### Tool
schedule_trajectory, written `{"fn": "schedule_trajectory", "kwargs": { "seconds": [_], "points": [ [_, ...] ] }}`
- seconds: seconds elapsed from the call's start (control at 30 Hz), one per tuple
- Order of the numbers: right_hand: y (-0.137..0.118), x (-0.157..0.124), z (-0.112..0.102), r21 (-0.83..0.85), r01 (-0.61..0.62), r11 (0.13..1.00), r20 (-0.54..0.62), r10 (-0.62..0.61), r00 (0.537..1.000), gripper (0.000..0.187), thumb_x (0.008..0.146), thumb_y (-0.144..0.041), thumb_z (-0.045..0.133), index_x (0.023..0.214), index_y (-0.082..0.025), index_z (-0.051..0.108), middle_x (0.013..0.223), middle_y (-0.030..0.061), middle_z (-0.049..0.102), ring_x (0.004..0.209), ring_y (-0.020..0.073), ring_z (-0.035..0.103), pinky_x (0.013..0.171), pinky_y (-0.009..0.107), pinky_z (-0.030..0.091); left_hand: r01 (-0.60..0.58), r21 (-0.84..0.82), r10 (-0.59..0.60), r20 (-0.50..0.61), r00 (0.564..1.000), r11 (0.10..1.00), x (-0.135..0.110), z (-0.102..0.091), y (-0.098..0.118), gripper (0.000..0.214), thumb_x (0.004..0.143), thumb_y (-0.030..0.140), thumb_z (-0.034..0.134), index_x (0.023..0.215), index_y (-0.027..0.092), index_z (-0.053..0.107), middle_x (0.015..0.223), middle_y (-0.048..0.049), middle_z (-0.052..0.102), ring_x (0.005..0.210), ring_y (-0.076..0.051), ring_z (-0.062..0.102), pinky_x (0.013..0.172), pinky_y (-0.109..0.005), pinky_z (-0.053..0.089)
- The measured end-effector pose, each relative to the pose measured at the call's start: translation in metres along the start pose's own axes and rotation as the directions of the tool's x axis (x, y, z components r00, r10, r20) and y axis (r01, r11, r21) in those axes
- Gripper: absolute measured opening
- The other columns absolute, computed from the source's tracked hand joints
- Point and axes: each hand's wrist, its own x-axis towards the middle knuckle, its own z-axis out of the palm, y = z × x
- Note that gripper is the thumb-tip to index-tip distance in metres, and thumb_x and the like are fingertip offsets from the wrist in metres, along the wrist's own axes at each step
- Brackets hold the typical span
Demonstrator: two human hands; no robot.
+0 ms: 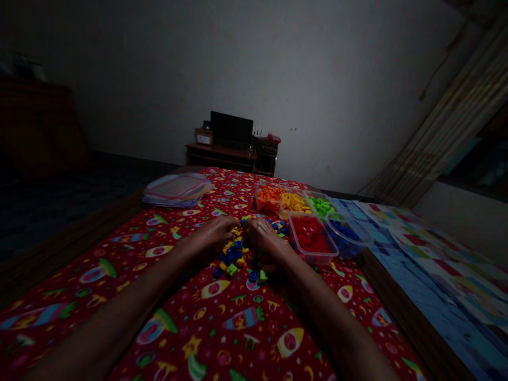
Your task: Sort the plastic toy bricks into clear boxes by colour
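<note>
A loose pile of small plastic building blocks [231, 257] in blue, yellow, green and other colours lies on the red patterned cloth. My left hand [219, 230] is at the pile's left side, its fingers curled in over yellow pieces. Across from it, my right hand [259, 232] reaches into the far part of the pile with bent fingers. Both sets of fingertips are mostly hidden and dim, so what they pinch cannot be made out. Right of the pile stand clear tubs of sorted pieces: red [313, 256], blue [349, 243], orange [268, 199], yellow [294, 203] and green [320, 205].
A stack of translucent lids [177, 189] lies at the far left of the red cloth [214, 338]. Beyond stands a low desk [222, 152] with a dark monitor [232, 129]. To the right are a wooden edge [400, 301] and a blue patterned sheet [420, 286].
</note>
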Motion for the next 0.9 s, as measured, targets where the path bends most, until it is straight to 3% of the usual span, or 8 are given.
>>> {"fn": "schedule_trajectory", "kwargs": {
  "seconds": [0.13, 0.23, 0.33, 0.43, 0.53, 0.73, 0.83, 0.9],
  "points": [
    [-0.002, -0.002, -0.015, 0.001, -0.076, 0.997, -0.01, 0.076, 0.997, 0.019, 0.088, -0.011, 0.042, 0.096, -0.012, 0.059, 0.081, 0.0078, 0.06, 0.074, 0.016, 0.05, 0.069, 0.026, 0.037, 0.002, 0.036, 0.0, -0.063, 0.998, 0.999, 0.001, 0.004, 0.001, 0.024, 0.073, 0.022, 0.052, 0.087, 0.017, 0.071, 0.081, -0.0045, 0.07, 0.073, -0.019, 0.06, 0.066, -0.025, 0.043],
    [-0.002, -0.003, -0.028, 0.061, -0.113, 0.992, -0.058, 0.116, 0.992, 0.03, 0.085, -0.008, 0.045, 0.112, -0.012, 0.057, 0.098, 0.0121, 0.063, 0.09, 0.019, 0.055, 0.079, 0.029, 0.041, 0.114, -0.068, -0.122, -0.131, 0.984, 0.991, 0.007, -0.003, 0.005, 0.029, 0.07, 0.028, 0.058, 0.093, 0.019, 0.073, 0.079, -0.0027, 0.071, 0.075, -0.022, 0.063, 0.066, -0.026, 0.044],
    [-0.002, -0.002, -0.036, 0.182, -0.166, 0.969, -0.028, 0.173, 0.984, 0.04, 0.082, -0.007, 0.05, 0.122, -0.012, 0.054, 0.104, 0.0134, 0.065, 0.095, 0.0204, 0.059, 0.081, 0.029, 0.043, 0.217, -0.242, -0.256, -0.143, 0.956, 0.946, 0.011, -0.01, 0.012, 0.046, 0.065, 0.039, 0.064, 0.105, 0.018, 0.07, 0.081, -0.0018, 0.072, 0.074, -0.023, 0.064, 0.062, -0.027, 0.045],
    [-0.003, 0.002, -0.041, 0.337, -0.124, 0.933, 0.041, 0.118, 0.992, 0.036, 0.084, -0.012, 0.053, 0.12, -0.016, 0.058, 0.105, 0.0104, 0.068, 0.092, 0.0185, 0.062, 0.077, 0.026, 0.044, 0.217, -0.453, -0.285, -0.087, 0.955, 0.865, 0.012, -0.012, 0.022, 0.071, 0.059, 0.046, 0.067, 0.122, 0.014, 0.061, 0.092, -0.0044, 0.073, 0.077, -0.023, 0.065, 0.062, -0.028, 0.048],
    [-0.008, 0.004, -0.045, 0.36, -0.058, 0.931, 0.067, 0.037, 0.997, 0.035, 0.082, -0.013, 0.057, 0.117, -0.016, 0.059, 0.102, 0.0086, 0.068, 0.086, 0.0165, 0.062, 0.073, 0.023, 0.043, 0.212, -0.589, -0.3, -0.054, 0.952, 0.78, 0.01, -0.012, 0.03, 0.082, 0.05, 0.046, 0.073, 0.125, 0.014, 0.058, 0.104, -0.0072, 0.071, 0.085, -0.026, 0.065, 0.065, -0.03, 0.051],
    [-0.009, -0.005, -0.059, 0.22, -0.107, 0.97, 0.015, 0.106, 0.994, 0.031, 0.081, -0.009, 0.055, 0.112, -0.012, 0.059, 0.084, 0.0065, 0.067, 0.071, 0.0142, 0.057, 0.064, 0.022, 0.038, 0.264, -0.626, -0.32, 0.023, 0.947, 0.734, 0.008, -0.013, 0.037, 0.065, 0.055, 0.05, 0.07, 0.109, 0.014, 0.068, 0.077, -0.0027, 0.073, 0.073, -0.022, 0.065, 0.061, -0.029, 0.05],
    [0.011, -0.004, -0.073, 0.158, -0.234, 0.959, -0.067, 0.247, 0.967, 0.026, 0.083, -0.013, 0.053, 0.108, -0.012, 0.061, 0.082, 0.0066, 0.066, 0.069, 0.0137, 0.056, 0.064, 0.022, 0.038, 0.256, -0.581, -0.348, -0.05, 0.936, 0.772, 0.009, -0.016, 0.035, 0.056, 0.059, 0.049, 0.068, 0.101, 0.014, 0.07, 0.07, -0.002, 0.071, 0.067, -0.021, 0.063, 0.057, -0.027, 0.048],
    [0.034, -0.001, -0.083, 0.088, -0.364, 0.927, -0.121, 0.373, 0.92, 0.022, 0.084, -0.014, 0.052, 0.103, -0.011, 0.063, 0.082, 0.0076, 0.067, 0.069, 0.0144, 0.057, 0.064, 0.023, 0.04, 0.233, -0.528, -0.338, -0.111, 0.935, 0.817, 0.009, -0.018, 0.033, 0.051, 0.059, 0.049, 0.066, 0.097, 0.015, 0.071, 0.071, -0.0022, 0.071, 0.069, -0.021, 0.064, 0.058, -0.026, 0.048]
  ]
}}
